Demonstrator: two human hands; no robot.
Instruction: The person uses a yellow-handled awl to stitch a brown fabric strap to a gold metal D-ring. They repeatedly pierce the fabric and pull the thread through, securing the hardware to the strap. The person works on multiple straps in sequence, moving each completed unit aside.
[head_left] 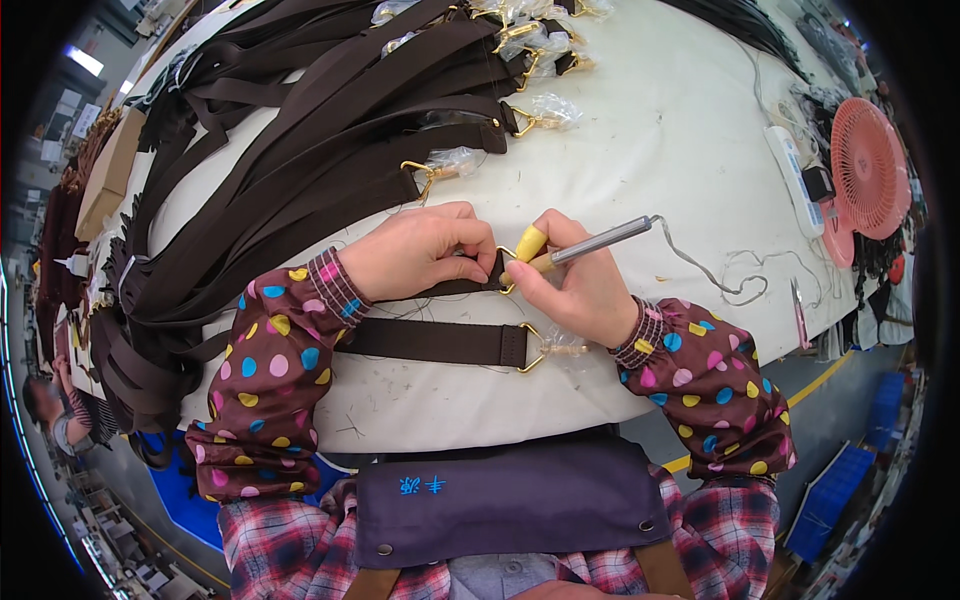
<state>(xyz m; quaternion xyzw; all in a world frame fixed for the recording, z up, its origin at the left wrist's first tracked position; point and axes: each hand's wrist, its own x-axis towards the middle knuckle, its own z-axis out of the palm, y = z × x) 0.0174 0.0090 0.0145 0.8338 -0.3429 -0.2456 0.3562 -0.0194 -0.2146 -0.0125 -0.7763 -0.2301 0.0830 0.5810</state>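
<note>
My left hand (425, 250) pinches the end of a dark brown webbing strap (455, 288) beside its gold metal ring (507, 253). In my right hand (588, 290) is a corded pen-shaped tool (605, 240) with a silver barrel, like a soldering iron. Its tip points at the strap end, but my fingers hide where it meets the webbing. A yellow cover (530, 243) wraps a finger of my right hand. Nearer to me lies another brown strap (430, 341), flat, with a gold triangular ring (533, 350) and a plastic-wrapped part at its end.
Many brown straps (300, 130) pile up at the left and back, their gold hardware (425, 180) partly in clear plastic. At the right are a pink fan (870, 165), a white power strip (795, 180) and tweezers (800, 312). Thread scraps dot the white table (650, 150).
</note>
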